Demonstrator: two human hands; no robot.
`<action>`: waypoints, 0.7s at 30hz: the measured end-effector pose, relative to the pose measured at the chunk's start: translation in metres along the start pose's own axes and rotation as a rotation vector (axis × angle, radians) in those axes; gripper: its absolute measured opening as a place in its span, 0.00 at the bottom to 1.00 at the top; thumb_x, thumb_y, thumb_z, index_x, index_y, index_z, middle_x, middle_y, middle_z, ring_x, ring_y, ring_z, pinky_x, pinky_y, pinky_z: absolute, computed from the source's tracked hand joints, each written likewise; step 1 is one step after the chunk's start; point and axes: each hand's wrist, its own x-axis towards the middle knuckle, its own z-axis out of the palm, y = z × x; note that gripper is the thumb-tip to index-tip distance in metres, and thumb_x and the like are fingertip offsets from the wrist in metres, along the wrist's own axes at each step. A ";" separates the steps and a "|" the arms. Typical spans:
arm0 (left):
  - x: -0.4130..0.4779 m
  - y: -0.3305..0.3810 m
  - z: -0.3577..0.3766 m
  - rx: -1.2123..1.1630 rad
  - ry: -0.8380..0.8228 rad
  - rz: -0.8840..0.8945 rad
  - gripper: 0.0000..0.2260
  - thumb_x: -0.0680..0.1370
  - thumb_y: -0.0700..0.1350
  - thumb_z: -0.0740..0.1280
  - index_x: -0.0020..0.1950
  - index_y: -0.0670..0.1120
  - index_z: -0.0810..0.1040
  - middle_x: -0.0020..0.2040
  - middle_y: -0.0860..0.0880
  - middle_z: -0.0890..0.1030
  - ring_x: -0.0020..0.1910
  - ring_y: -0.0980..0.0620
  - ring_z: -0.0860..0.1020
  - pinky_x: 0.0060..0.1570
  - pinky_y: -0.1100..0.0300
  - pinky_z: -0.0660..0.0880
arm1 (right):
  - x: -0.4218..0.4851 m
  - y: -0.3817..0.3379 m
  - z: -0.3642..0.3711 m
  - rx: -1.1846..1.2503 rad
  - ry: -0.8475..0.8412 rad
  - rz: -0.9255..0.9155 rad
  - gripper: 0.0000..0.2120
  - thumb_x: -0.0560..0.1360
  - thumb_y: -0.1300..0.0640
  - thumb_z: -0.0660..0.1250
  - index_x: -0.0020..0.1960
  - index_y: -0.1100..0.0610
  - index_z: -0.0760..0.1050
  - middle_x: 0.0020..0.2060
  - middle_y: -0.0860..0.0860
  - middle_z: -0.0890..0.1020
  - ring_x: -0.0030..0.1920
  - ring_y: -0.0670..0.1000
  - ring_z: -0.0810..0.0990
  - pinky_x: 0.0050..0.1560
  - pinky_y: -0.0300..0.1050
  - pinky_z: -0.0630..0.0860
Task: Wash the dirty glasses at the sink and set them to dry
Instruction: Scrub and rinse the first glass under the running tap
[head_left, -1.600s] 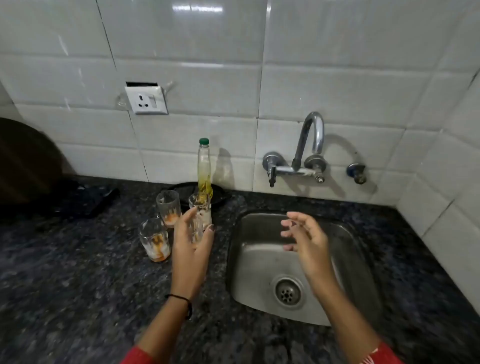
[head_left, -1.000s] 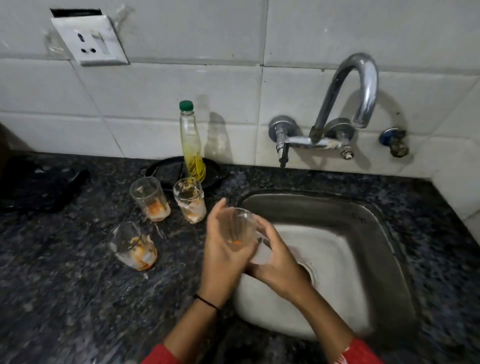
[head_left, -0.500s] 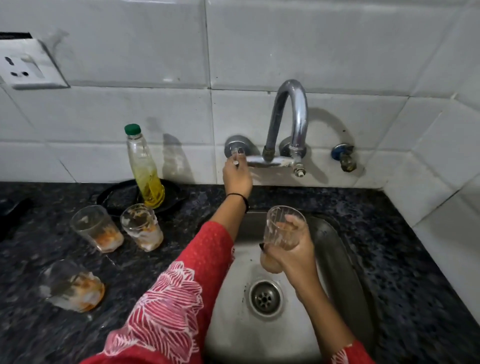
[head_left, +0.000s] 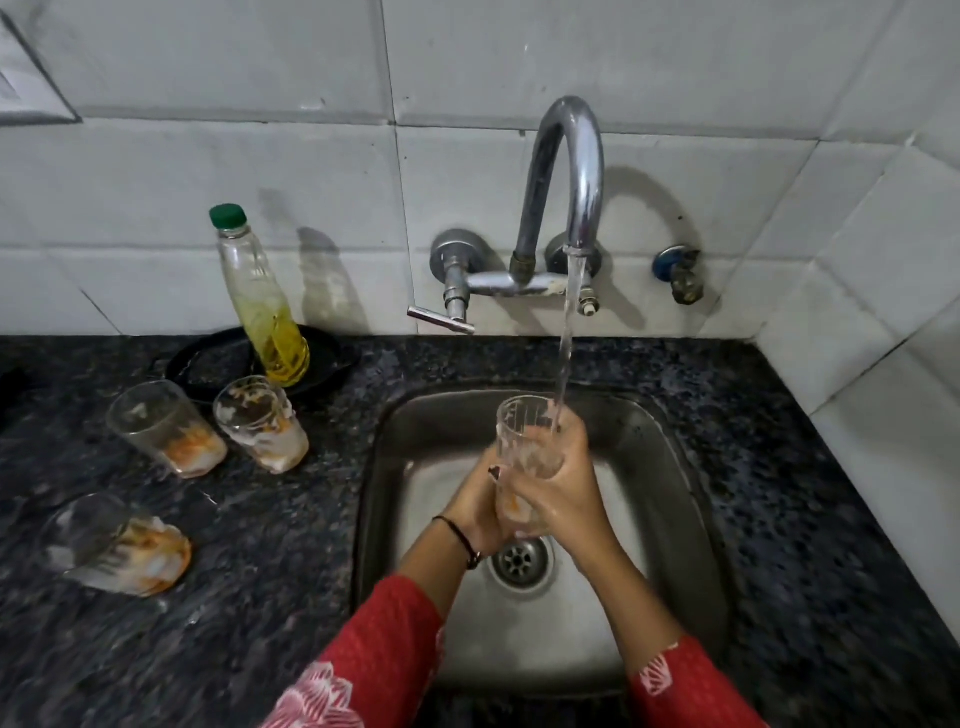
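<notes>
1. The glass (head_left: 524, 447) being washed is upright over the sink (head_left: 670, 488), just under the tap (head_left: 569, 171). Both hands grip it: the right hand (head_left: 563, 493) is curled round its right side and the left hand (head_left: 475, 506) is curled round its lower left side, so the bottom part is covered by fingers.
2. The water (head_left: 566, 343) falls in a thin stream and meets the glass at the right edge of its rim, close to the right hand. I cannot tell if most of it goes inside or runs down the outside.
3. The step in hand is, I judge, the first rinse. To do it well, shift the mouth of the glass a little to the right so that the stream falls into the middle, then let it fill and flow over.
4. An orange mark (head_left: 511, 501) shows low in the glass, between the hands. One hand should let go and rub inside down to the bottom while the other holds firmly; wet glass is slippery and the sink is hard.
5. Hold the glass low above the drain (head_left: 521, 560), so splashes stay in the sink.
6. On the desk (head_left: 270, 571), left of the sink, an orange-stained glass (head_left: 166, 428) and a white-smeared glass (head_left: 262, 423) stand upright near the bottle (head_left: 260, 301), and a tipped glass (head_left: 117, 545) lies on its side nearer to the person. Most of the task is not yet done.
</notes>
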 end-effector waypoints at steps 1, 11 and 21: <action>0.003 -0.008 -0.001 -0.016 0.004 -0.012 0.23 0.78 0.61 0.55 0.49 0.47 0.83 0.44 0.47 0.84 0.43 0.50 0.83 0.42 0.56 0.78 | -0.002 0.001 0.000 -0.089 -0.013 -0.031 0.40 0.67 0.66 0.73 0.71 0.46 0.59 0.67 0.49 0.71 0.66 0.47 0.73 0.65 0.50 0.73; 0.041 -0.026 -0.031 -0.075 0.348 0.118 0.24 0.64 0.59 0.71 0.50 0.43 0.81 0.41 0.43 0.80 0.34 0.45 0.78 0.34 0.56 0.76 | 0.028 -0.017 -0.028 -0.896 -0.169 -0.161 0.04 0.74 0.53 0.67 0.42 0.50 0.79 0.41 0.48 0.85 0.44 0.51 0.83 0.45 0.47 0.78; 0.070 -0.001 -0.053 -0.073 0.367 0.108 0.18 0.79 0.56 0.60 0.52 0.42 0.78 0.35 0.45 0.82 0.29 0.51 0.80 0.27 0.62 0.76 | 0.028 0.032 -0.007 -0.432 -0.397 0.166 0.13 0.76 0.64 0.63 0.57 0.53 0.78 0.52 0.45 0.83 0.55 0.38 0.79 0.63 0.39 0.73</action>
